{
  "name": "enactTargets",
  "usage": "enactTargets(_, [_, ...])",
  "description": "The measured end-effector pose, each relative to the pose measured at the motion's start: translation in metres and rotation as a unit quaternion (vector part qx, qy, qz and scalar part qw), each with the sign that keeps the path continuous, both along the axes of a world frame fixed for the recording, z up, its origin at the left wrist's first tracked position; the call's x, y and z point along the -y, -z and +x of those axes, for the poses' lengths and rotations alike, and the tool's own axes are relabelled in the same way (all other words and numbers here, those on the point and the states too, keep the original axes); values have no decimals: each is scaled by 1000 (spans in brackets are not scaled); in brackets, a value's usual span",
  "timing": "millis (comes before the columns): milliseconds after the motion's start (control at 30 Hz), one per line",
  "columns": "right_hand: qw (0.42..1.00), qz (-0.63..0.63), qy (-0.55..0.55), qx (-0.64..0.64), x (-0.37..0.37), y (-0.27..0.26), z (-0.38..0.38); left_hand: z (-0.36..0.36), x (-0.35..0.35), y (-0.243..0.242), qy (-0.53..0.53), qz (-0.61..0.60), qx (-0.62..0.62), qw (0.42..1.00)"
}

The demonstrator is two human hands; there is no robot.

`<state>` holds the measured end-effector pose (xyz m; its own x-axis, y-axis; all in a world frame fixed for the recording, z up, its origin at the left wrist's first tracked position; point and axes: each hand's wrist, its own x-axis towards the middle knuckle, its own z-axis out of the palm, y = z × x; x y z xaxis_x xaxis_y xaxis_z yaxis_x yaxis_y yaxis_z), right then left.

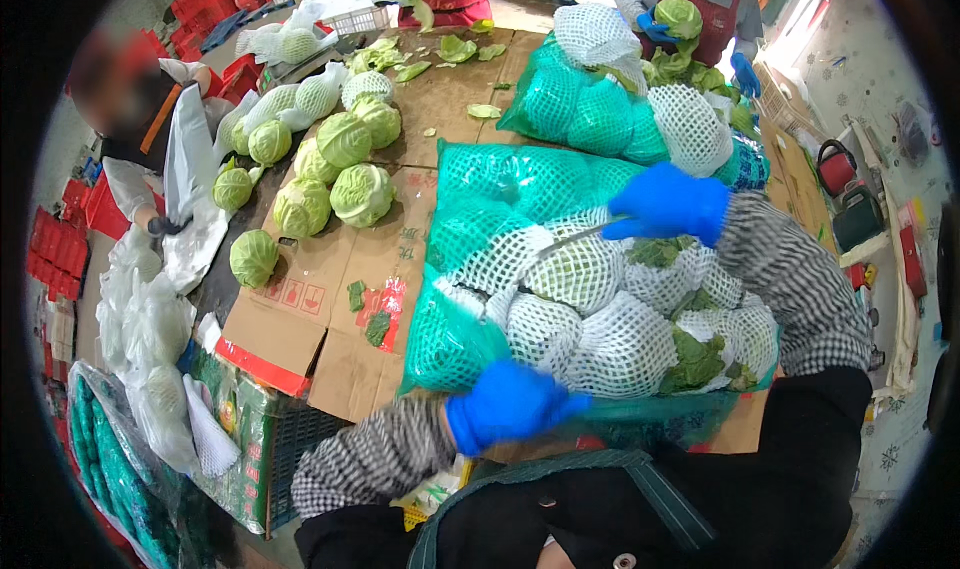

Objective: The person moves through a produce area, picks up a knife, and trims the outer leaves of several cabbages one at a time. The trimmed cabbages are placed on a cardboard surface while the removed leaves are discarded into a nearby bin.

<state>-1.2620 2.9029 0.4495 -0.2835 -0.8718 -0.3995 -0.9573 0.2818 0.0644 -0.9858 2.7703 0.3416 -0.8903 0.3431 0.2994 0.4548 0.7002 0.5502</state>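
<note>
In front of me lies a large green plastic bag (480, 242), its top side cut or folded back. Inside it are several leafy heads in white foam net sleeves (626, 344), some with dark green leaves (691, 359) showing. My right hand (667, 205), in a blue glove, grips a thin metal tool, seemingly a knife (574, 239), whose narrow end lies over the sleeved heads. My left hand (514, 407), also gloved in blue, is at the bag's near edge. It is blurred, and whether it pinches the plastic cannot be told.
Loose cabbages (343, 139) sit left on the cardboard-covered table (382, 261). Another green bag of sleeved heads (577, 107) lies beyond mine. Co-workers stand at the left (135, 118) and far side (697, 13), one holding a cabbage (679, 18). White plastic bags (139, 306) hang at left.
</note>
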Motion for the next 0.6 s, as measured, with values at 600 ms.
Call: enactTargets(600, [992, -102, -19, 76, 150, 119, 102, 54, 88, 60, -190, -20, 30, 981])
